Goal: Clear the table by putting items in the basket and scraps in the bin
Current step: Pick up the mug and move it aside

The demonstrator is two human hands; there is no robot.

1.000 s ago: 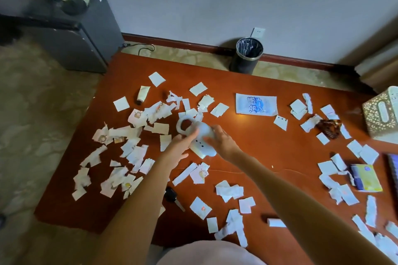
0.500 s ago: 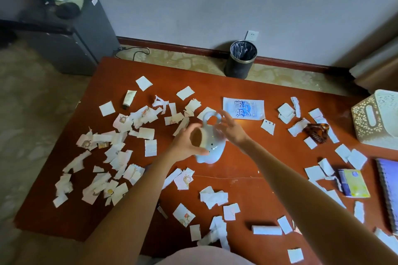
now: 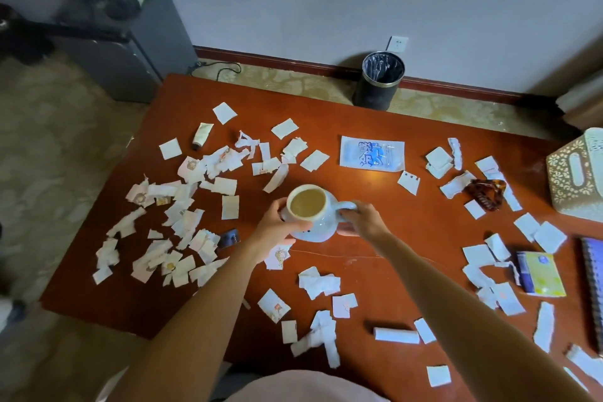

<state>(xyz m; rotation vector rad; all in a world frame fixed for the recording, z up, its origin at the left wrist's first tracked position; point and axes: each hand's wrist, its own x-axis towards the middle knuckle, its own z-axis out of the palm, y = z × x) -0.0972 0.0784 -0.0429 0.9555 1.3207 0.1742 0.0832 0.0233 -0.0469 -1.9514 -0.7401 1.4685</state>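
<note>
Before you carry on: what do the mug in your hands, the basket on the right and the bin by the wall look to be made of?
Mug: probably glazed ceramic; pale blue, smooth, thick rounded rim, tan inside.
Basket: likely moulded plastic; cream, with cut-out pattern and handle slot.
Bin: material unclear; dark cylinder with a shiny rim band and a glossy plastic liner inside.

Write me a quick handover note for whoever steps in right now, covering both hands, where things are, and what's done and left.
Left hand: gripping the rim and body of the pale blue mug, opening toward the camera.
Right hand: on the mug's handle side.
The mug sits above the middle of the table, between both hands.
Basket: at the table's right edge. Bin: on the floor beyond the far edge.
Done: nothing visibly put away yet.
Left: mug, blue packet, hair claw, tube, yellow pack and notebook to the basket; paper scraps all over the table to the bin.
</note>
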